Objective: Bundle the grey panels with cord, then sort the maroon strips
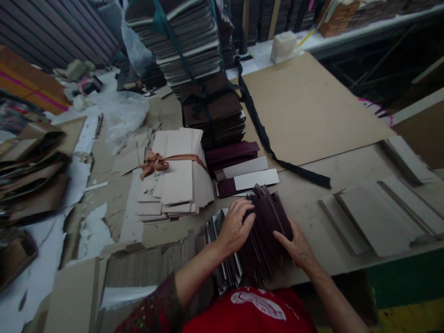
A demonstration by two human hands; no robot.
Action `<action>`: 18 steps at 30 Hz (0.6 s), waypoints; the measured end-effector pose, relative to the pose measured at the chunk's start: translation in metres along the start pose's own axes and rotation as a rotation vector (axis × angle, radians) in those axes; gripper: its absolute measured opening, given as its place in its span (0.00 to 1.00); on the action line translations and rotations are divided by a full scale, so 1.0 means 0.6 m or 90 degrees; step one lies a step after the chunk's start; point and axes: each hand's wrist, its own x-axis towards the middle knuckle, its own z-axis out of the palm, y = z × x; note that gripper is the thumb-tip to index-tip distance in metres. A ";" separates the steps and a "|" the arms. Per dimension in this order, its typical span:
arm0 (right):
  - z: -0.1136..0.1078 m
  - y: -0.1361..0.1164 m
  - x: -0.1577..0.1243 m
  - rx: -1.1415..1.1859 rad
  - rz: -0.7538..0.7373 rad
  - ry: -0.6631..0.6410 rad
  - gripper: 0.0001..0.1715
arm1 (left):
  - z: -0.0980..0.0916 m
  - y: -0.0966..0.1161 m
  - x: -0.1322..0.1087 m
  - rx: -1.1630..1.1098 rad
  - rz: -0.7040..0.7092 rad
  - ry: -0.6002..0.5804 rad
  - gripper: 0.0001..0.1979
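Note:
Between my hands a row of dark maroon flat pieces stands on edge at the table's near side, leaning slightly. My left hand rests over the left and top edges of the row, thumb and fingers apart. At the row's right end my right hand grips the outer pieces, its thumb across their upper edge and its other fingers partly hidden. More thin pieces with white and dark edges continue the row to the left, under my left forearm.
Beyond my left hand lies a tied bundle of pale cards. Behind it are maroon strips, a tied brown stack and a tall grey stack. A black strap crosses a large board. Grey boards lie at right.

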 end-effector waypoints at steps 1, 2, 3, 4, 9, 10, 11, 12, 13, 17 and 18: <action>0.000 0.001 0.000 -0.001 -0.003 0.004 0.39 | 0.006 -0.004 0.027 0.013 0.016 -0.014 0.12; 0.000 0.003 0.000 -0.003 -0.008 0.007 0.39 | 0.013 -0.009 0.054 0.036 0.019 -0.029 0.12; -0.001 0.005 0.000 -0.004 -0.014 0.007 0.38 | 0.021 -0.017 0.081 0.054 0.015 -0.042 0.13; -0.003 0.007 0.000 -0.002 -0.021 0.002 0.38 | 0.029 -0.027 0.105 0.070 0.009 -0.055 0.15; -0.023 0.009 0.008 0.065 -0.046 -0.062 0.31 | 0.063 -0.063 0.179 0.129 0.019 -0.162 0.20; -0.028 0.008 0.011 0.078 -0.050 -0.072 0.31 | 0.068 -0.065 0.185 0.137 0.031 -0.187 0.20; -0.032 0.008 0.014 0.088 -0.055 -0.079 0.31 | 0.072 -0.065 0.190 0.144 0.044 -0.211 0.20; -0.035 0.008 0.017 0.094 -0.060 -0.084 0.31 | 0.075 -0.065 0.193 0.150 0.056 -0.232 0.20; -0.036 0.008 0.020 0.097 -0.066 -0.087 0.31 | 0.076 -0.063 0.196 0.154 0.069 -0.251 0.20; -0.033 0.009 0.028 0.085 -0.106 -0.086 0.30 | 0.075 -0.057 0.205 0.159 0.107 -0.298 0.17; -0.030 0.008 0.028 0.081 -0.111 -0.084 0.30 | 0.074 -0.055 0.206 0.162 0.114 -0.300 0.16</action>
